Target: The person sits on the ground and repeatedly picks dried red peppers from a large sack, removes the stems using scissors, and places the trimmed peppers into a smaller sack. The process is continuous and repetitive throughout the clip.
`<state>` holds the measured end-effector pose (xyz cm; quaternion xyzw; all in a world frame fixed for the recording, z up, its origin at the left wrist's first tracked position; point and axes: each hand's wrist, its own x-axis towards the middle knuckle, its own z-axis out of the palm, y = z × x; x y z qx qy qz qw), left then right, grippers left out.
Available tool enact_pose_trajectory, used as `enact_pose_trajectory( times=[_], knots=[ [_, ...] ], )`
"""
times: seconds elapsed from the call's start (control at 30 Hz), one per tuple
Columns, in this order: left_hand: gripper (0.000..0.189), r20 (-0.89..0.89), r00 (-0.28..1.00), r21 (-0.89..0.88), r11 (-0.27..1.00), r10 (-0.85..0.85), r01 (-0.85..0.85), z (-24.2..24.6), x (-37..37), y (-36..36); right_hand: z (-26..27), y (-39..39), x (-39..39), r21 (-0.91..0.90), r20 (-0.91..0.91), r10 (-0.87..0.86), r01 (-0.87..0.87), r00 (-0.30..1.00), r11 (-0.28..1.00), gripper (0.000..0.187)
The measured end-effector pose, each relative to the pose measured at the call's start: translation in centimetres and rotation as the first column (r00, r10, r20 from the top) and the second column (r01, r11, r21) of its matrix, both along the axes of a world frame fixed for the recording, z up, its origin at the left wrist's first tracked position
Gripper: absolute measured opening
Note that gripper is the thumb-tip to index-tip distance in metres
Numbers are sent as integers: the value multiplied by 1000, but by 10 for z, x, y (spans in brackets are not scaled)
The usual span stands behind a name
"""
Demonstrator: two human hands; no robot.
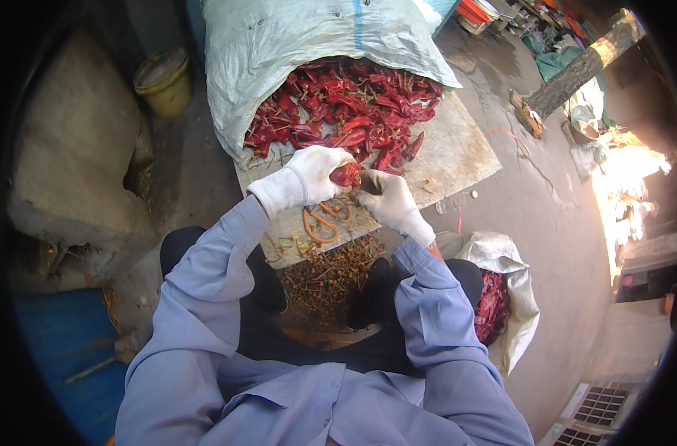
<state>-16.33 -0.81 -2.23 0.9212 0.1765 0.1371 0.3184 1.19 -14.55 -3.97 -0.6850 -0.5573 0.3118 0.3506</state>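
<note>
My left hand (316, 173), in a white knit glove, is closed around a dried red chili pepper (345, 175). My right hand (384, 200), gloved too, has its thumb and fingers pinched at the pepper's stem end; whether a stem is between them is hidden. Just beyond both hands, a heap of dried red chili peppers (361, 103) spills from a white woven sack (310, 33) onto a pale board (464, 153). An orange cord or scissors-like loop handle (320, 226) lies on the board below my hands. A pile of loose stems (327, 279) covers the ground between my feet.
An open white sack (522, 312) holding red peppers stands beside my right leg. A yellowish bucket (163, 81) is at the upper left. A wooden post (586, 64) rises at the upper right, near assorted clutter. A small clear plastic item (451, 205) lies right of the board.
</note>
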Motion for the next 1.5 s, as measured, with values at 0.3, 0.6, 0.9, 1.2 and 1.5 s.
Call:
enact_pose_trajectory(
  times=[0.3,0.6,0.9,1.2,1.5],
  knots=[
    [24,239,942,-576,816,238,-60,10,5,-6,9,-2,-6,157,-481,-185,292,857,943,35],
    [25,262,923,-683,730,283,-30,15,13,-14,7,0,-8,236,-566,-258,454,783,859,25],
    [31,283,929,-707,706,237,35,17,17,-25,31,-5,-5,663,337,-314,14,888,748,16],
    [26,343,930,-582,808,135,97,23,6,-15,32,-10,-14,265,-694,-83,361,715,894,17],
    [26,373,928,-512,834,-1,207,35,-3,-12,11,-12,-11,78,-968,9,268,252,960,27]
  ],
)
